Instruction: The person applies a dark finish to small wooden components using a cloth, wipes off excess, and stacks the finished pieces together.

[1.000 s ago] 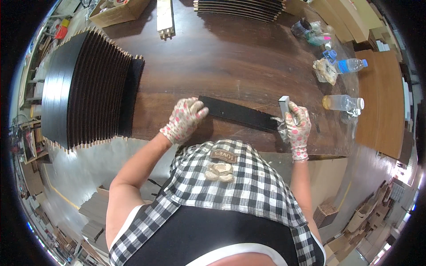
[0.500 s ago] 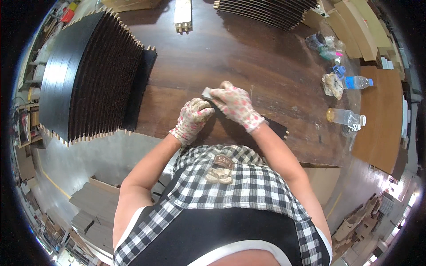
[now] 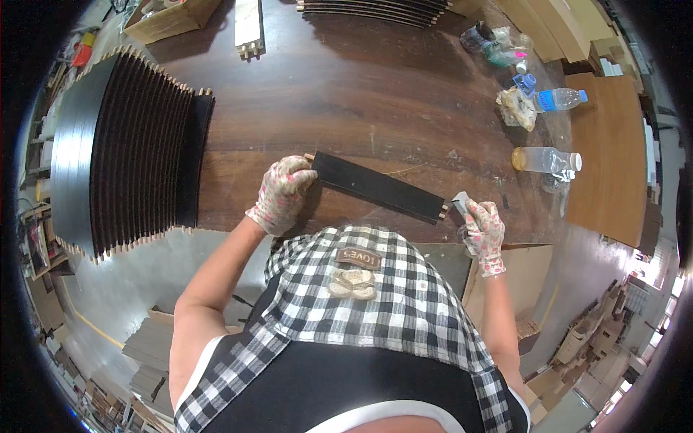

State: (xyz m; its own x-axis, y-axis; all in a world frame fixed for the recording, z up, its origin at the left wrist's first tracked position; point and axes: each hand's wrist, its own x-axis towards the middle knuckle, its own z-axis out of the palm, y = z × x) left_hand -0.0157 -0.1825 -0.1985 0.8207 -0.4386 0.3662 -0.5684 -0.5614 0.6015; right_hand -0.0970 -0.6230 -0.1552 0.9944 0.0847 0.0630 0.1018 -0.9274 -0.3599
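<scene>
On the dark wooden bench (image 3: 375, 94), close to its near edge, lies a flat black wooden slat (image 3: 377, 187) with small pale tenons at both ends. It lies at a slant, with one end at each hand.

The left hand (image 3: 283, 193), in a flowered work glove, presses down on the left end of the slat; its grip is pressed together, fingers curled over the end of the wood. The right hand (image 3: 482, 232), in the same kind of glove, is just beside the right end of the slat. Its grip is pinching a small grey block (image 3: 460, 207), and this block touches, or nearly touches, the end of the slat; which one I cannot tell.

Well to the left of the left grip stands a long row of black curved slats (image 3: 123, 151), packed on edge, with pale tenon tips along both sides. It takes almost all the left part of the bench. Far beyond the two grips, at the back edge, lies another stack of dark slats (image 3: 375, 9), and a pale wooden piece (image 3: 248, 27) lies near it. Beyond the right grip lies a clear plastic bottle (image 3: 545, 159) on its side, and farther off a second bottle with blue cap (image 3: 559, 99) and a crumpled pale rag (image 3: 517, 108). A cardboard box (image 3: 170, 18) stands at the far left corner.
</scene>
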